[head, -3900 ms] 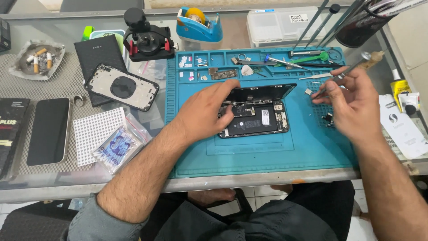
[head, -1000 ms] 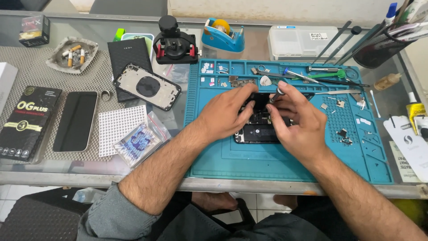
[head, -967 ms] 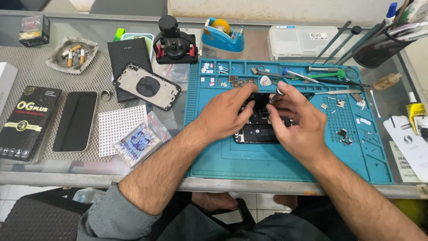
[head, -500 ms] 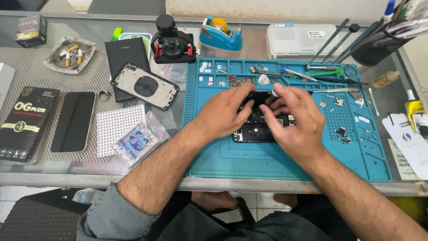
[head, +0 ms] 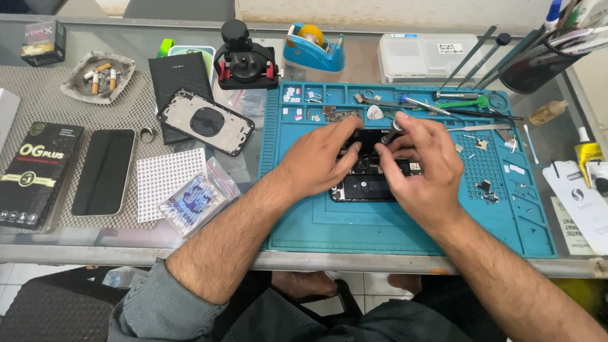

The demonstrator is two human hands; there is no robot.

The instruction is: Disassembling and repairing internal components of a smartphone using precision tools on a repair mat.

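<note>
An opened smartphone lies on the blue repair mat, its insides showing. My left hand rests on its left side, fingers pressing down on the body. My right hand is over the phone's right half and grips a small screwdriver with a metal handle, the tip pointing down into the phone's upper part. Both hands hide most of the phone. Small screws and parts lie scattered on the mat to the right.
Tweezers and tools line the mat's top. A phone back housing, dark screen, black box, mesh sheet, plastic bag, ashtray, tape dispenser, black clamp, white case, and tool cup surround the mat.
My right hand came back from the mat's right edge to the phone and now holds the screwdriver over it. Over the last second both hands stay on the phone, barely shifting.
</note>
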